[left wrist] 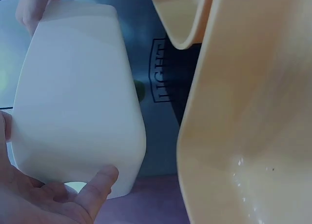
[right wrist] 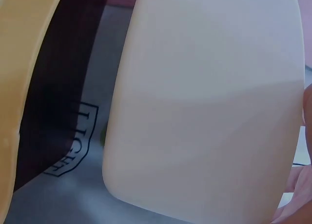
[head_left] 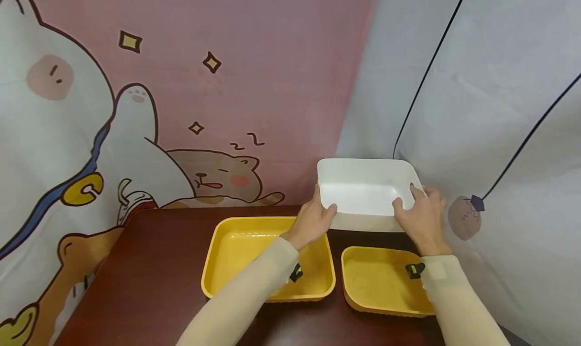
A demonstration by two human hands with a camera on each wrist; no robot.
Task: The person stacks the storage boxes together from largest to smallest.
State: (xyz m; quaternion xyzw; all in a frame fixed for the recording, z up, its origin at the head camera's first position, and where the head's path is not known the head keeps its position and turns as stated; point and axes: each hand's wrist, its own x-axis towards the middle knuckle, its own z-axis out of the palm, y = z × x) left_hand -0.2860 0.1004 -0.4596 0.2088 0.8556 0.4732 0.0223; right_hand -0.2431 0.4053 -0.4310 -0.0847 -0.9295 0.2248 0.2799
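Observation:
Both hands hold a white rectangular bin (head_left: 363,192) by its short ends, above the back right of the table. Its inside faces the head camera and looks bare. My left hand (head_left: 313,219) grips the left end, thumb at the near rim; in the left wrist view one finger lies along the bin's outside (left wrist: 78,92). On the right end, my right hand (head_left: 423,217) has its thumb and a finger over the rim. The right wrist view is mostly filled by the bin's smooth outer wall (right wrist: 204,107), with little of the hand showing at the edge.
A larger yellow tray (head_left: 236,255) lies under my left forearm, and a smaller yellow tray (head_left: 381,280) sits beside it near my right wrist. Both rest on the dark red-brown table (head_left: 136,275). A printed cloth (head_left: 272,83) hangs behind, with pale cloth (head_left: 513,134) along the right.

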